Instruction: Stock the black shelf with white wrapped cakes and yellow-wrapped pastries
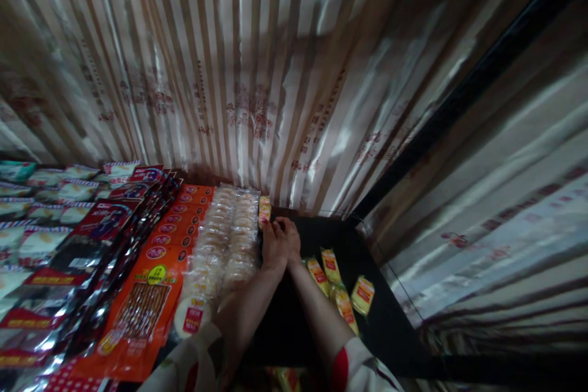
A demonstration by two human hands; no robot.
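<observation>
My left hand [274, 246] and my right hand [291, 237] are pressed together far out on the dark shelf [395, 331], fingers closed around a small yellow snack packet [264, 211] that stands by the back corner. The packet touches the right edge of the clear rice cracker bags [227, 239]. Several more yellow packets [342, 285] lie loose on the shelf just right of my right forearm.
Orange snack bags [158, 282] lie in an overlapping row left of the crackers, with dark red and white bags [68, 226] further left. A shiny striped curtain [257, 73] hangs behind and to the right. A black bar [459, 92] runs diagonally at the right.
</observation>
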